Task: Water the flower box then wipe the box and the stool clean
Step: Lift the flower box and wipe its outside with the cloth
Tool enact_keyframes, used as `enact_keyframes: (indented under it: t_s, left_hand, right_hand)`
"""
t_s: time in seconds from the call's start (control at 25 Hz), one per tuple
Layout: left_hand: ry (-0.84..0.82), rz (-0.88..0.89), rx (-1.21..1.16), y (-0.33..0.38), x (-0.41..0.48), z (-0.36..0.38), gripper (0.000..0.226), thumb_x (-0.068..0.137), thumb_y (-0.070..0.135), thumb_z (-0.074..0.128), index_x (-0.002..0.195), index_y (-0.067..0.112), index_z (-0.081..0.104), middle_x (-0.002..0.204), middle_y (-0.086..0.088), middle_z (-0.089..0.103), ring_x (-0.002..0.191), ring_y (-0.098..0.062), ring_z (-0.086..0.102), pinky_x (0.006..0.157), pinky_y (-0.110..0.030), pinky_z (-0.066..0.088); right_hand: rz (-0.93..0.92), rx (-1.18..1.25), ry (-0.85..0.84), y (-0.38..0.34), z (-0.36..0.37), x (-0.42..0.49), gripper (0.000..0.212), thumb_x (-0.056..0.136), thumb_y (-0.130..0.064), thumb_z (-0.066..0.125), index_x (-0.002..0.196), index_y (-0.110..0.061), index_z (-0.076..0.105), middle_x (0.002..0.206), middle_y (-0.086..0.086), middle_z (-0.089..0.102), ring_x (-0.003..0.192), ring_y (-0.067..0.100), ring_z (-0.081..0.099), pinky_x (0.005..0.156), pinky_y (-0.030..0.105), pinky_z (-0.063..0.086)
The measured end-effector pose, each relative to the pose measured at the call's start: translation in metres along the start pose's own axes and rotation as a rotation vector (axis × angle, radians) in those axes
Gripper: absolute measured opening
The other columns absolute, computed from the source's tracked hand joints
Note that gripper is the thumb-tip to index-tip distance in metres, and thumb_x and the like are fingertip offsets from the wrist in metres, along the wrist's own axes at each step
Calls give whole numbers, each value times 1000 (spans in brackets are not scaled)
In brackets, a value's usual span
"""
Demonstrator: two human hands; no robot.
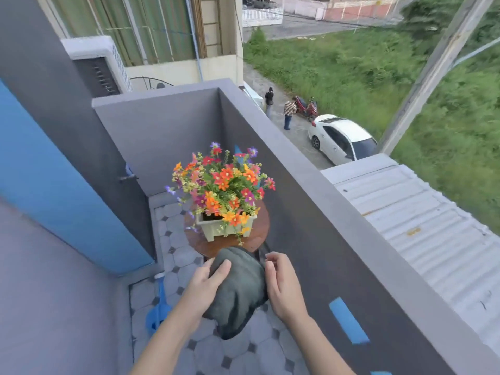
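Balcony floor (186,255) of pale octagonal tiles with small dark diamond insets is running between a blue and grey house wall (54,185) on the left and a grey rendered parapet (311,212) on the right, with another grey wall closing the far end. Beyond the parapet, a corrugated grey metal roof (419,217) is lying just below, and farther down a white car (341,139) is standing on a lane beside a red motorbike (307,106) and two people, with green grass beyond. A blue plastic object (159,309) is lying on the floor by the left wall; what it is cannot be told.

A round brown wooden stool (257,234) is standing in the far corner, close against the parapet. Its top is serving as the surface for a cream rectangular plastic flower box (216,231), which is sitting upright near the middle of it. The box is overflowing with a dense bunch of orange, red, pink, yellow and purple flowers (221,182) on green stems, some trailing over its front rim.

Nearer the camera, a dark grey crumpled cloth (240,288) is hanging in the air between both hands, just in front of the stool's near edge and partly hiding it. The left hand (205,285) is gripping the cloth's left side, its fingers (221,269) curled over the top of the fabric. The right hand (284,285) is at the cloth's right edge, fingers bent inward; whether it is pinching the fabric cannot be told.
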State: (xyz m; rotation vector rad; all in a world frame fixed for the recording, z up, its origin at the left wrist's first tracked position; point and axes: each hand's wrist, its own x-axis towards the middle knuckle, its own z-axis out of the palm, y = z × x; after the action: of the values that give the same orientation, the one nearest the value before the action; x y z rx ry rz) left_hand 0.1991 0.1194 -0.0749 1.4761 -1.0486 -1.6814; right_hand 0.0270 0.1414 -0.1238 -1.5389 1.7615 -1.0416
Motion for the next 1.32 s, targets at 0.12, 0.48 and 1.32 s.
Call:
enact_keyframes:
  t_s: [0.12, 0.48, 1.32]
  left_hand:
    - [182, -128, -147, -23, 10, -73, 23, 92, 31, 56, 113, 22, 59, 113, -5, 67, 104, -27, 63, 92, -44, 50]
    - [361, 17, 439, -40, 118, -133, 15, 94, 32, 50, 103, 35, 61, 101, 6, 61, 80, -9, 54, 74, -31, 42]
    - [346, 642, 1010, -86, 240, -88, 53, 83, 46, 62, 128, 20, 52, 129, -5, 58, 116, -27, 53, 80, -31, 39]
  right_hand:
    - [47, -4, -58, -8, 66, -1, 25, 96, -31, 36, 111, -17, 50, 103, -6, 53, 101, 13, 51, 83, 24, 37]
    - [212, -13, 160, 49, 134, 82, 39, 94, -19, 42, 130, -2, 38, 117, 10, 48, 113, 26, 47, 91, 30, 38]
    - [-218, -122, 263, 131, 157, 165, 34, 87, -23, 58, 116, -8, 49, 107, 3, 56, 100, 21, 51, 65, 17, 24]
